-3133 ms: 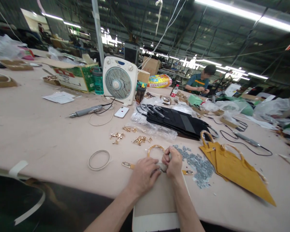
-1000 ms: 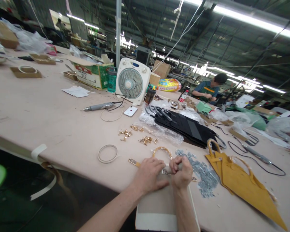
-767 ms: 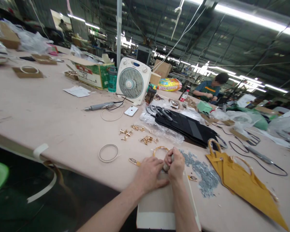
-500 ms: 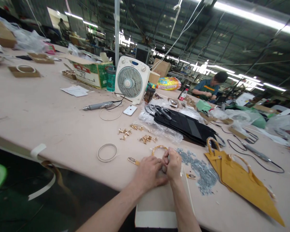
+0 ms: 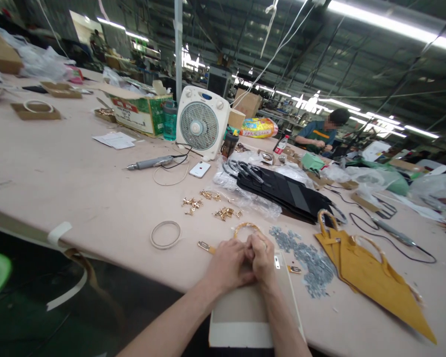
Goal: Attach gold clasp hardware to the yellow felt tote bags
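Observation:
My left hand [image 5: 227,262] and my right hand [image 5: 262,257] are pressed together at the near table edge, both with fingers curled. They rest on a pale board [image 5: 241,310] over a yellow strap with a gold end clip [image 5: 205,246] and a ring-shaped handle [image 5: 247,228]. What the fingers pinch is hidden between them. Another gold clip [image 5: 293,269] lies just right of my right hand. A heap of small grey metal parts [image 5: 308,260] is spread to the right.
Yellow bags [image 5: 371,277] lie at the right, black bags [image 5: 282,191] behind. Gold fittings [image 5: 208,206], a tape ring [image 5: 165,234], a phone [image 5: 199,169], a grey power tool [image 5: 148,162] and a white fan [image 5: 200,124] sit further back. A person [image 5: 319,134] works at the far end.
My right hand has tipped down and closed against my left hand; the grey tool seen in it earlier no longer shows. The view has shifted slightly.

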A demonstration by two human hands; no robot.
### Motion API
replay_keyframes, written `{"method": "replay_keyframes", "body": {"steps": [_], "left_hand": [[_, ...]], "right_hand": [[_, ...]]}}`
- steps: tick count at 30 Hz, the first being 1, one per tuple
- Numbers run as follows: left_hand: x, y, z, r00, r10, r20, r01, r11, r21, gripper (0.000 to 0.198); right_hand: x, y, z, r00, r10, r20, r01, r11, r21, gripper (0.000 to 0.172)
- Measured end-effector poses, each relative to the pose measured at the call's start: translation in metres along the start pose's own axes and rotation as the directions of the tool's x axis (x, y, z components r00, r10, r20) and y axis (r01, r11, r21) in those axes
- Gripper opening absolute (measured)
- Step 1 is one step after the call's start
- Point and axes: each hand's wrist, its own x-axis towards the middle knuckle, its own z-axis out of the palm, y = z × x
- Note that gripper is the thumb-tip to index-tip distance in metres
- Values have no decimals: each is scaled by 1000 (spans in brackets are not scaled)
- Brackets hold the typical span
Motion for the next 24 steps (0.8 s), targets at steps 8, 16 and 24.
{"method": "replay_keyframes", "body": {"steps": [8,16,24], "left_hand": [[-1,-1,0,999,32,-6,-32,999,-9,46],[0,-9,5,1000,15,-11,-16,995,-100,41],[-23,-48,-17,998,19,-67,-40,944,-328,69]], "right_hand": [[1,-4,-5,997,-64,-48,69,992,106,43],[-8,26,-3,995,90,-40,-90,996,6,47],[-4,-2,-11,937,157,-312,-67,957,282,31]]}}
